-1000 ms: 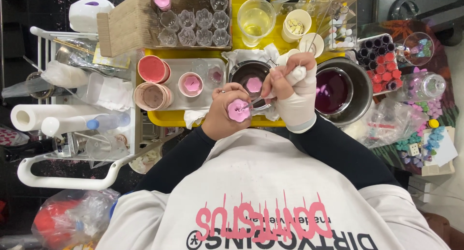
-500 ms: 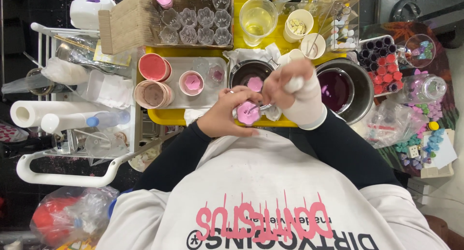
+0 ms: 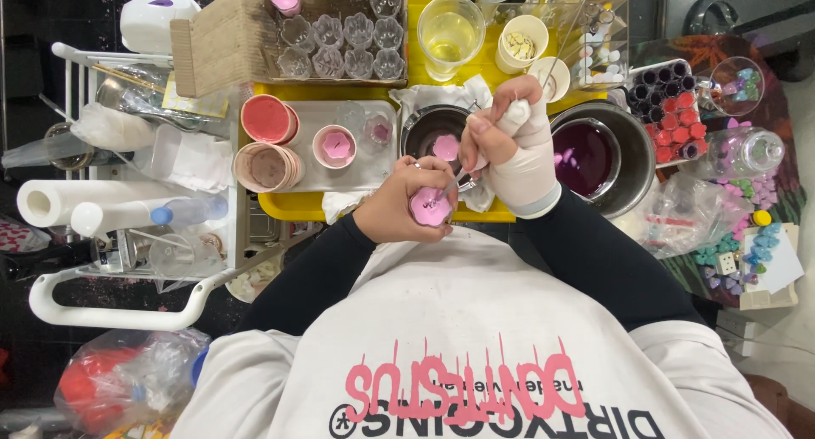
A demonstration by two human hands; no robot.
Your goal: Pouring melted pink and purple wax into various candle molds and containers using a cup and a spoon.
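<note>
Left hand [image 3: 399,210] cupped a small pink-filled candle cup [image 3: 429,207] above the yellow tray [image 3: 289,205] edge. Gloved right hand [image 3: 514,150], just beside, pinched a thin metal tool [image 3: 452,182] angled down-left into it

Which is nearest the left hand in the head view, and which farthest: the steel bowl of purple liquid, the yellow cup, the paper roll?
From the left hand:
1. Steel bowl of purple liquid, off to its right on the tray's edge.
2. Yellow cup, up at the tray's far side.
3. Paper roll, far left on the white rack.
</note>
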